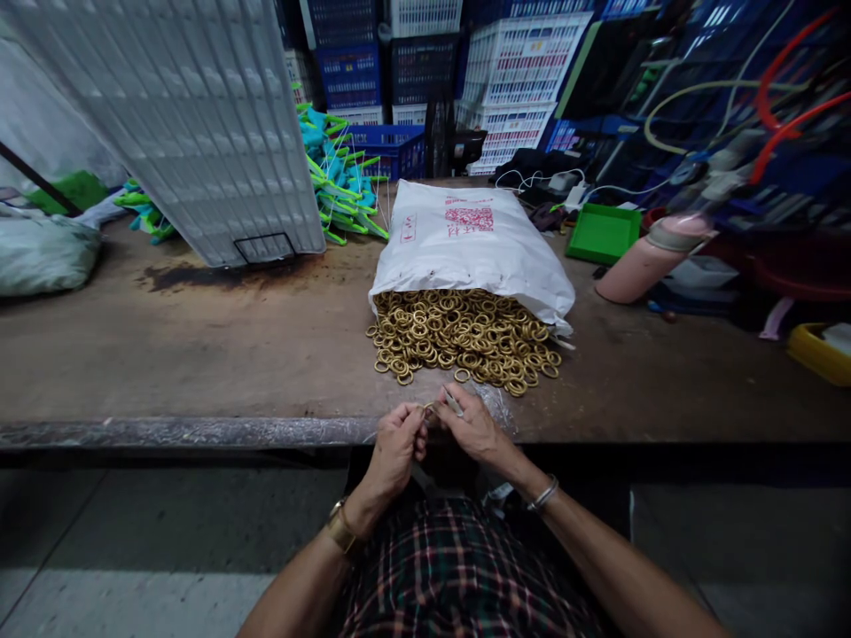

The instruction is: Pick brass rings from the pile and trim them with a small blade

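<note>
My left hand (400, 440) is closed, pinching a small gold-coloured ring (429, 408) at the table's front edge. Against the same ring my right hand (475, 427) is closed too, with a thin pale blade-like tool (453, 401) held between its fingers; most of that tool is hidden. Just beyond both hands, a heap of gold-coloured rings (458, 332) spills from the mouth of a white woven sack (465, 235) with red print, which lies on its side.
A tall ribbed translucent panel (199, 133) stands on the brown table (199, 354) at left, beside green and blue plastic pieces (342, 190). To the right are a green tray (604, 232), a pink bottle (655, 257) and a yellow container (821, 354). Stacked crates (525, 66) fill the back.
</note>
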The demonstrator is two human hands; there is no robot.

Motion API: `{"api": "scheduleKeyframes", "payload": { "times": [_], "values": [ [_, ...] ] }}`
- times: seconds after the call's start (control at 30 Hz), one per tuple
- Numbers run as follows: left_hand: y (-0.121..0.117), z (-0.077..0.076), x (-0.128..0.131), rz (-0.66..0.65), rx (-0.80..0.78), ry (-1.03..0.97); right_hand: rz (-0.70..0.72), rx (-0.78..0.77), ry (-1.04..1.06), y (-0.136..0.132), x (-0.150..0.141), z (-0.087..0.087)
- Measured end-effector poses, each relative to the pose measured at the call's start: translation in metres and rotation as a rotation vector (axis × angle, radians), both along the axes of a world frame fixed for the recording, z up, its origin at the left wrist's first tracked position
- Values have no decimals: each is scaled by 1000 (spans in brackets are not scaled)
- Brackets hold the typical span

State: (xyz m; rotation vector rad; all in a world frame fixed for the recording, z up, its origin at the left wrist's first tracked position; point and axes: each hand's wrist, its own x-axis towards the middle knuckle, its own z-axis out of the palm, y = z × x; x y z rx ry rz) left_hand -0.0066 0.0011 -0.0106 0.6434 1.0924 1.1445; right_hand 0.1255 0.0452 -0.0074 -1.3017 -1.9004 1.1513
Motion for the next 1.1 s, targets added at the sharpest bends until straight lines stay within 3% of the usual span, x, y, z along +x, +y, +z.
{"api": "scheduleKeyframes", "payload": {
  "times": [0.17,0.37,0.53,0.63,0.87,1.1],
  "values": [
    [-1,1,0,-48,15,209,-46,-59,-11,4,-2,-11],
    [-2,-4,0,-150,-34,-18,-49,-35,-58,3,-6,-9],
    [-4,-3,1,-127,-8,-3,-48,-40,-47,5,-5,-7],
    [-4,-2,0,-114,4,6,-85,21,-155,4,0,-10],
    [-1,2,-3,-109,41,131,122,212,-502,-6,6,-10],
    [0,-2,-3,-101,103,242,174,264,-638,-7,2,-7]
  ]
}}
